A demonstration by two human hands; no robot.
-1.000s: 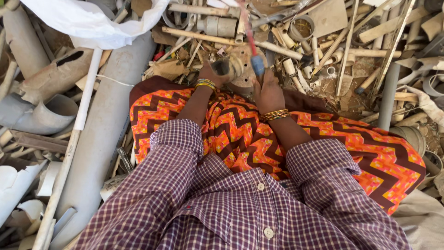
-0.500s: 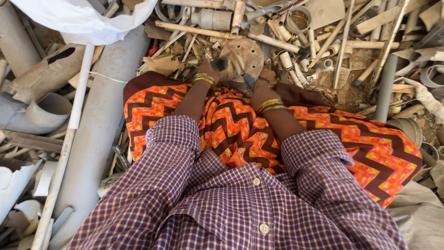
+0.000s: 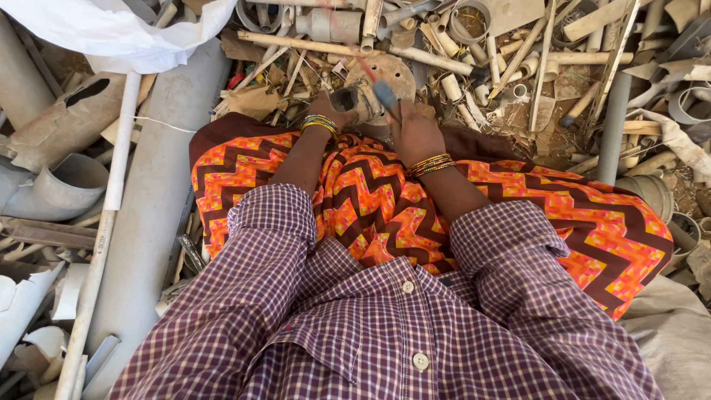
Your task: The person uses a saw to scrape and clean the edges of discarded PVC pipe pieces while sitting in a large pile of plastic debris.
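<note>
Where both hands (image 3: 370,118) meet, pipe scraps (image 3: 474,67) all around.

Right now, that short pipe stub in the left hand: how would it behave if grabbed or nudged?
The pipe stub looks like rigid plastic, hollow at its open end, so probably stiff and light for its size. Its round body would likely roll if set on the loose scrap pile. The dusty surface may be slightly slippery in the left hand.

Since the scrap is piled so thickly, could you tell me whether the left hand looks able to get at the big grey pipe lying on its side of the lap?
Probably not yet: the left hand grips a pipe fitting, though the big grey pipe lies uncovered alongside.
</note>
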